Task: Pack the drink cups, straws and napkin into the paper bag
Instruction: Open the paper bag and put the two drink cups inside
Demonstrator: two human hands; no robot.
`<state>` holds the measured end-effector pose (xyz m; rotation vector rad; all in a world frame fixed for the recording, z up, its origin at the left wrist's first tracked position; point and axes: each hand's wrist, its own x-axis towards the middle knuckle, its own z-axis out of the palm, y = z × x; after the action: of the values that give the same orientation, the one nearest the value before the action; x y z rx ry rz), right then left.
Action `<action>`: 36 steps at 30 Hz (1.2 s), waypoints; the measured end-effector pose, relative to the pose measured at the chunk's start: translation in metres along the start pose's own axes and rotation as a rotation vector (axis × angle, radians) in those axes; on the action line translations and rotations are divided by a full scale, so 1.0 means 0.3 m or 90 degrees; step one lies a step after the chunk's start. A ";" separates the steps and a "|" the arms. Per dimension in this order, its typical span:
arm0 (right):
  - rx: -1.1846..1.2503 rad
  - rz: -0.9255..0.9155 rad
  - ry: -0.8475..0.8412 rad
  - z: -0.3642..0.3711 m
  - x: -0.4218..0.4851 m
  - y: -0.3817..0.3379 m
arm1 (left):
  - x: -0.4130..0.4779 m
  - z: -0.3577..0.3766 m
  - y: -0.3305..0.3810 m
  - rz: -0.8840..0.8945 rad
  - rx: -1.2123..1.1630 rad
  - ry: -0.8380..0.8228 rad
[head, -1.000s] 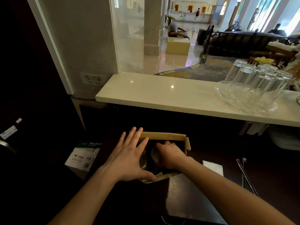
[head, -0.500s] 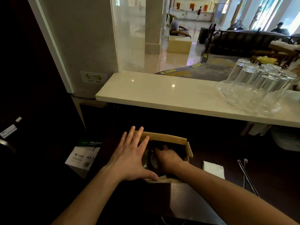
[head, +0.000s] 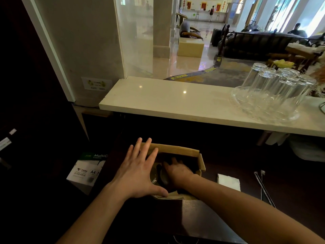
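Your left hand [head: 140, 175] lies flat, fingers spread, grip apart, over the left rim of the open paper bag [head: 177, 150] on the dark worktop [head: 198, 219]. Your right hand [head: 177, 170] reaches inside the bag onto a drink cup [head: 159, 176]; I cannot tell whether that grip is closed. The napkin [head: 228, 181] and the straws [head: 263, 188] lie apart on bare worktop to the right. Beyond, a pale counter edge overhangs.
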<state>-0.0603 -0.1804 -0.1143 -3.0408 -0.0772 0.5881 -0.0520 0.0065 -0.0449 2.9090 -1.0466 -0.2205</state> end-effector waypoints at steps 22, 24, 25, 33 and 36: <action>-0.058 0.014 -0.031 0.007 0.006 -0.005 | 0.010 0.015 -0.003 -0.008 -0.021 0.016; -0.055 0.019 -0.035 0.010 0.013 -0.005 | 0.011 0.015 -0.003 -0.009 -0.021 0.015; -0.052 0.020 -0.035 0.012 0.015 -0.005 | 0.011 0.015 -0.003 -0.009 -0.021 0.015; -0.023 -0.001 0.026 -0.011 -0.006 -0.015 | 0.005 0.017 -0.015 -0.010 -0.036 0.031; -0.004 -0.037 0.087 -0.040 -0.034 -0.026 | 0.004 0.017 -0.021 -0.007 -0.032 0.036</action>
<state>-0.0656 -0.1735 -0.0991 -3.0625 -0.1616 0.3751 -0.0479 0.0107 -0.0505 2.8595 -1.0026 -0.1624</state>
